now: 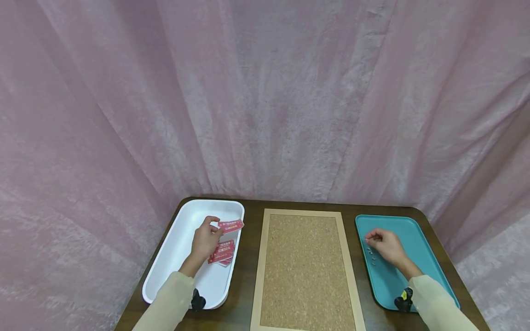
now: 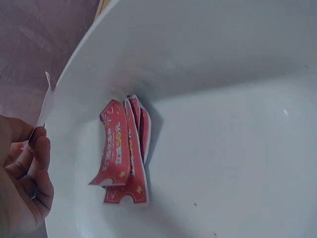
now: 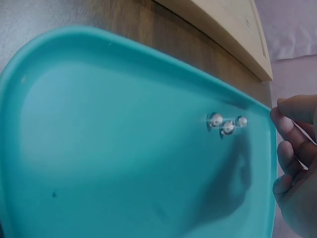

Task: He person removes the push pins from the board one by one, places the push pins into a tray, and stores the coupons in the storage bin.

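My left hand (image 1: 204, 241) pinches a red and white paper coupon (image 1: 231, 225) by its end, between thumb and fingers, above the white tray (image 1: 171, 257). Edge-on in the left wrist view, that coupon looks like a thin pale strip. Below it, several more red coupons (image 2: 118, 148) lie overlapping in the tray. Over the teal tray (image 1: 414, 239), my right hand (image 1: 387, 246) has thumb and index fingertip together, with a tiny pale push pin just showing at the tips; the fingers mostly hide it. Small shiny push pins (image 3: 228, 127) lie on the teal tray beneath that hand.
Between the two trays lies a cork board (image 1: 306, 271) with a light wooden frame. All stand on a dark brown wooden table (image 1: 244, 276). A pink curtain (image 1: 290, 115) hangs behind and around the table.
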Demonstrator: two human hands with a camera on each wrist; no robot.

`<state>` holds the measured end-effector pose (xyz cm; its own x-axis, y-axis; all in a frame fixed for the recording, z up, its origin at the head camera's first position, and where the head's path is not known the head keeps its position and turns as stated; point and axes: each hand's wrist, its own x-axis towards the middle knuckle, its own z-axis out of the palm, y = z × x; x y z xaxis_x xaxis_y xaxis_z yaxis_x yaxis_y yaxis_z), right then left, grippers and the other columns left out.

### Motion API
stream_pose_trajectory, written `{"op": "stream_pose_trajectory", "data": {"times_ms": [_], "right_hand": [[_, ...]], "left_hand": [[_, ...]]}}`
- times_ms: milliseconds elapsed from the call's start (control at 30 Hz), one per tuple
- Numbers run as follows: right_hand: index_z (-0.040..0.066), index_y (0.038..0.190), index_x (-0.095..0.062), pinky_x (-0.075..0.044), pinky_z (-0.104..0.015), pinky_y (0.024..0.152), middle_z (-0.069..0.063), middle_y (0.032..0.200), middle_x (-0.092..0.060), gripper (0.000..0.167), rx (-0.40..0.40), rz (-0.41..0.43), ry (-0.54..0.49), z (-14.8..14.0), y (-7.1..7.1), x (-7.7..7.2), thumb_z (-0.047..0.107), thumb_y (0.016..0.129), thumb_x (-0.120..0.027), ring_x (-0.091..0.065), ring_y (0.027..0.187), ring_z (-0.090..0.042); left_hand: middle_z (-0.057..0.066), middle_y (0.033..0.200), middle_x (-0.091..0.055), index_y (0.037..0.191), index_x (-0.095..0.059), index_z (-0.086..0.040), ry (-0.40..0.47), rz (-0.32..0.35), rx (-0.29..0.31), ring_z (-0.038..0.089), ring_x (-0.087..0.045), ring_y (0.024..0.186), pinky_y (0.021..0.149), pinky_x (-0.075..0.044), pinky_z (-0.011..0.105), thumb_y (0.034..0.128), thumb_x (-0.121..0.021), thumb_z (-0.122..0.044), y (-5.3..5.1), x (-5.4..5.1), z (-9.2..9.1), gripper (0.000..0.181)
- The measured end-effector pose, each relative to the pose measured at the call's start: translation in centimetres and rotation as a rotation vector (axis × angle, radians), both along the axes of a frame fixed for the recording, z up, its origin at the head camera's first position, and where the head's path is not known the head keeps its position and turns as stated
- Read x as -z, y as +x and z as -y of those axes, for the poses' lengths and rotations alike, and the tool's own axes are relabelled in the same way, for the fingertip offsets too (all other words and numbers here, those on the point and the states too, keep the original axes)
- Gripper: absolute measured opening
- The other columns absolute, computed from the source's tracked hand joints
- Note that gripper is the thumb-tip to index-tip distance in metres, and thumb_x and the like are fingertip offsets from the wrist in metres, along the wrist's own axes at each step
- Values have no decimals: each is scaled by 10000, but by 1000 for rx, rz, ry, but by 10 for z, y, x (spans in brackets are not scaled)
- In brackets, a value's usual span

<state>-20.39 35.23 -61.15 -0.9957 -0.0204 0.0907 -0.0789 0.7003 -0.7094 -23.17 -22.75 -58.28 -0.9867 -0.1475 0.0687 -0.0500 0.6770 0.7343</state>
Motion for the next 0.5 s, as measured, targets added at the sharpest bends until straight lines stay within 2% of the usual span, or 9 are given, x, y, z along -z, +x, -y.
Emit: {"op": "stream_pose_trajectory", "data": {"times_ms": [267, 500], "right_hand": [[3, 968, -751, -463, -266, 661, -81, 898, -737, 47, -1, 15, 26, -8, 4, 5, 42, 945, -739, -562, 750, -94], [17, 961, -753, -475, -274, 672, -83, 911, -742, 42, 1, 40, 37, -12, 10, 9, 31, 948, -716, -586, 781, -125]], "left_hand": [[127, 930, -717, 1355, -573, -73, 11, 66, -22, 177, -637, 629, 542, -502, 305, 999, -700, -165, 6, 3, 11, 389], [134, 946, -736, 1361, -568, -66, -6, 87, 9, 213, -685, 659, 537, -515, 310, 995, -699, -163, 6, 5, 18, 401]]}}
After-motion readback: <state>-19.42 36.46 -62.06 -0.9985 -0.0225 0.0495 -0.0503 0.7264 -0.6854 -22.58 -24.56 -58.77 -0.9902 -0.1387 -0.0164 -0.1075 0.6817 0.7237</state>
